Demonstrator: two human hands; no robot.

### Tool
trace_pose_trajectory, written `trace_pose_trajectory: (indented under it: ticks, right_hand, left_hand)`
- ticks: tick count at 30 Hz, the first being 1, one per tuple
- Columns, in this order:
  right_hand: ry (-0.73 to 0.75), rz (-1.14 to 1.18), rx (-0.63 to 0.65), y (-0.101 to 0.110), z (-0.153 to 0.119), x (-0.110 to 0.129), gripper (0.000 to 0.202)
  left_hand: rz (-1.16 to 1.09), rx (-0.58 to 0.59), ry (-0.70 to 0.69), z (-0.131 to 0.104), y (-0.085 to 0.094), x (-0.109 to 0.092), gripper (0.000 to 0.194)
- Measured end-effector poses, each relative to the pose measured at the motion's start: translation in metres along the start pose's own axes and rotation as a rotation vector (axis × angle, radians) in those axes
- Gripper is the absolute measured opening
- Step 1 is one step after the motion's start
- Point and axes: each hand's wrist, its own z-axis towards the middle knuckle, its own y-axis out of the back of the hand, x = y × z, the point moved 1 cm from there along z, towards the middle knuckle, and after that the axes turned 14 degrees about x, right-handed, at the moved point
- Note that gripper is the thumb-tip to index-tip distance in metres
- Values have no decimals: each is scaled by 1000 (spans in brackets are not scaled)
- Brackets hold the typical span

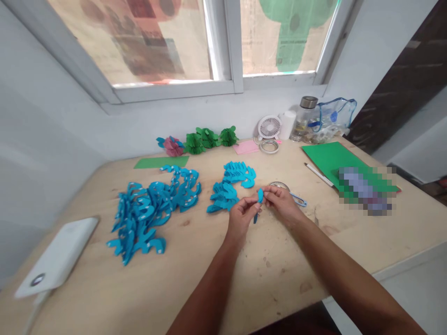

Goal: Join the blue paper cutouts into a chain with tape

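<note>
Over middle of tabletop (195, 293), one blue paper piece (260, 196) clamped between fingers of left hand (243, 213) and right hand (282, 203). Right hand partly hides ring-shaped roll (279, 183). Left: tangled blue heap (152, 204), two blue stacks (225, 197), pieces overlapping, uncountable. Far right: bottle (301, 124) holding clear liquid; see-through bag (337, 114), contents unclear. Blurred patch (365, 190) masks something over green sheet (330, 156).

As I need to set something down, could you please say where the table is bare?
Bare tabletop lies between the largest blue heap and left forearm, and between that heap and the white device; paper decorations, fan and bottle crowd the wall side.
</note>
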Motion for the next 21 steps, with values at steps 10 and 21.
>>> trace_pose_trajectory:
  ticks: [10,21]
  right_hand:
    - [50,-334,-83,12,0,7,23]
    - [-242,-1345,-380,61,-7,24,18]
  left_hand:
    - [177,2,-24,-1,-1,-1,18]
    - [403,-44,-10,0,1,1,17]
